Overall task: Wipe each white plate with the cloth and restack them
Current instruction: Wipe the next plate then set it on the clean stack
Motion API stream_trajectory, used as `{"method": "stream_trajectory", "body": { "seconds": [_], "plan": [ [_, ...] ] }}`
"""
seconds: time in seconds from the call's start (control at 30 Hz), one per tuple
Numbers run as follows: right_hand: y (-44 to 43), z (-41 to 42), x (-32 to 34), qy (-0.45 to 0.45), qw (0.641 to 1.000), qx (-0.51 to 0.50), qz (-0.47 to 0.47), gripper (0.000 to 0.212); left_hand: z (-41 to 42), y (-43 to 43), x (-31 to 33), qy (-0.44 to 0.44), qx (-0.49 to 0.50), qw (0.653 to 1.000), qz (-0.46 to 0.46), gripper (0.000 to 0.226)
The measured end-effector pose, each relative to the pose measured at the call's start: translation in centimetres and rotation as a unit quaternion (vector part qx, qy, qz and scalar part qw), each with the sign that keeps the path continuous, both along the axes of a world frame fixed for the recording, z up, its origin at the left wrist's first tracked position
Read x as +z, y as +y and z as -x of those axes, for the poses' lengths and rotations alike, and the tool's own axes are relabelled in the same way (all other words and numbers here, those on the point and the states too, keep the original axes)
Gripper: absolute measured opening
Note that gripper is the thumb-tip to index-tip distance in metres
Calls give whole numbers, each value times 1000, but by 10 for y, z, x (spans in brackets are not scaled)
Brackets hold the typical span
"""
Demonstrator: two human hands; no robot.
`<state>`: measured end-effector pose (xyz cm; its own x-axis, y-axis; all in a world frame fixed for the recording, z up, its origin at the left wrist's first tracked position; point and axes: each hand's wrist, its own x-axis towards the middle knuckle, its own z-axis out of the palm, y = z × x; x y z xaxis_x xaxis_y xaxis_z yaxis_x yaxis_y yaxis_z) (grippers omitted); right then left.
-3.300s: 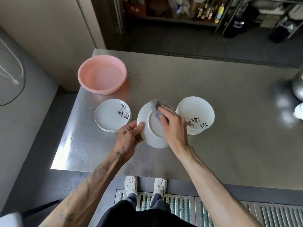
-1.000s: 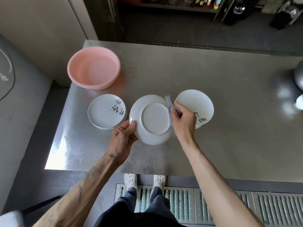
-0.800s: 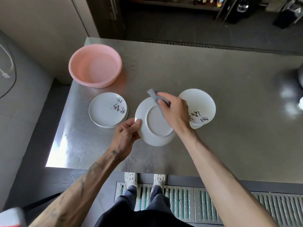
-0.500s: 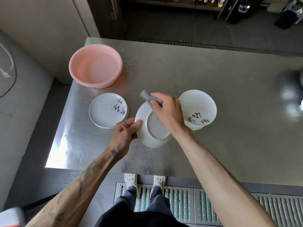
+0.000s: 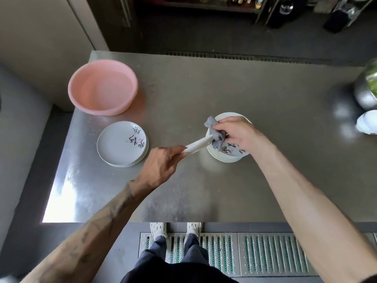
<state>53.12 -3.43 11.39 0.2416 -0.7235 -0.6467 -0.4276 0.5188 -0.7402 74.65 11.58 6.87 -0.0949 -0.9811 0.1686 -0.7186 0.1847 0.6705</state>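
Note:
My left hand pinches a white plate by its near rim; the plate is turned almost edge-on to me, above the steel table. My right hand grips a crumpled grey cloth against the plate's far end, over a stack of white plates with black lettering. A second, lower stack of white plates with the same lettering lies to the left of my left hand.
A pink plastic basin stands at the table's back left corner. A metal pot and a white object sit at the right edge. The table's near edge runs just in front of my shoes, above a floor grate.
The held plate has tipped from showing its underside to almost edge-on. My right hand with the cloth has moved right, over the right stack. The camera has shifted.

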Motion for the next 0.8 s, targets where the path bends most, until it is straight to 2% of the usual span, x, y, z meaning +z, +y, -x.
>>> {"method": "stream_trajectory", "body": {
  "seconds": [0.13, 0.27, 0.4, 0.53, 0.7, 0.8],
  "plan": [
    [3, 15, -11, 26, 995, -99, -10, 21, 10, -13, 3, -72, -58, 996, 15, 26],
    [9, 31, -24, 38, 979, -200, 1, 31, 24, -23, 2, -24, -95, 995, -7, 28],
    [12, 47, -32, 33, 962, -269, 40, 34, 41, -35, -11, -5, -69, 995, 74, 28],
    [11, 63, -43, 23, 944, -322, 70, 32, 64, -47, -20, 49, 24, 998, -11, 68],
    [8, 81, -59, 61, 924, -355, 125, 39, 89, -73, -39, 95, 38, 983, -149, 109],
    [7, 88, -70, 71, 925, -349, 129, 52, 99, -83, -54, 102, 65, 971, -205, 120]
  ]
}}
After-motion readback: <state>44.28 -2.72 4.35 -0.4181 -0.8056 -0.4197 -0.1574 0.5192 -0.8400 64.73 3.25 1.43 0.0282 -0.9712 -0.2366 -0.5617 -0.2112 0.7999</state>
